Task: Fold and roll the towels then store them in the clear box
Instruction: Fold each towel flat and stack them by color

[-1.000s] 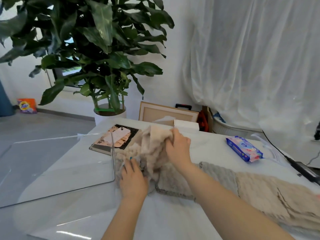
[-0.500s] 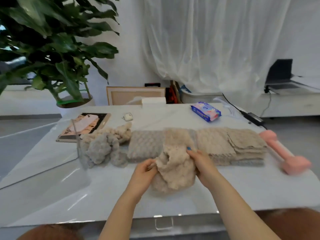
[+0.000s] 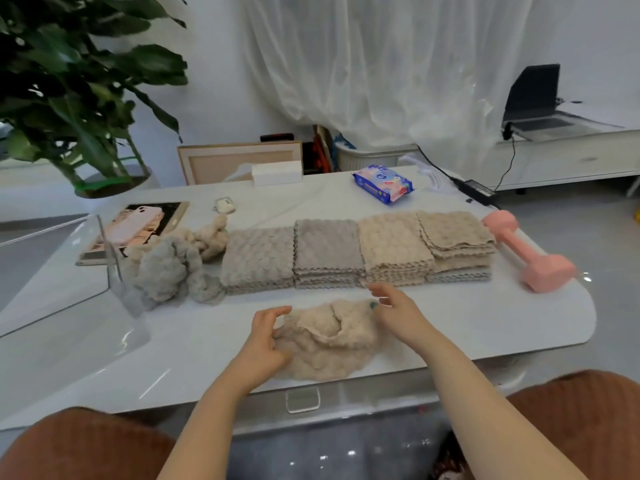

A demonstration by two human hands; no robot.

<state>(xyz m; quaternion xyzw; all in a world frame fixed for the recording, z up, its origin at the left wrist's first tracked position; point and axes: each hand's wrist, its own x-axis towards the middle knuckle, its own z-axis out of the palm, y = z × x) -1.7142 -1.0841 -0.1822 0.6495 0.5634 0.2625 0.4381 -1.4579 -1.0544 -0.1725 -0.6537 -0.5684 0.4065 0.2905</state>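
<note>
Beige knobbly-cloth towel (image 3: 329, 344), crumpled flat, directly between the hands; long axis hand to hand. Left hand (image 3: 263, 341) resting on its left edge, fingers loosely curved, clasping nothing. Right hand (image 3: 398, 315) at its right end, fingers spread, empty. Left nearer.

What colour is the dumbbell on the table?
Pink. The dumbbell shows best in the head view, at far right.
</note>
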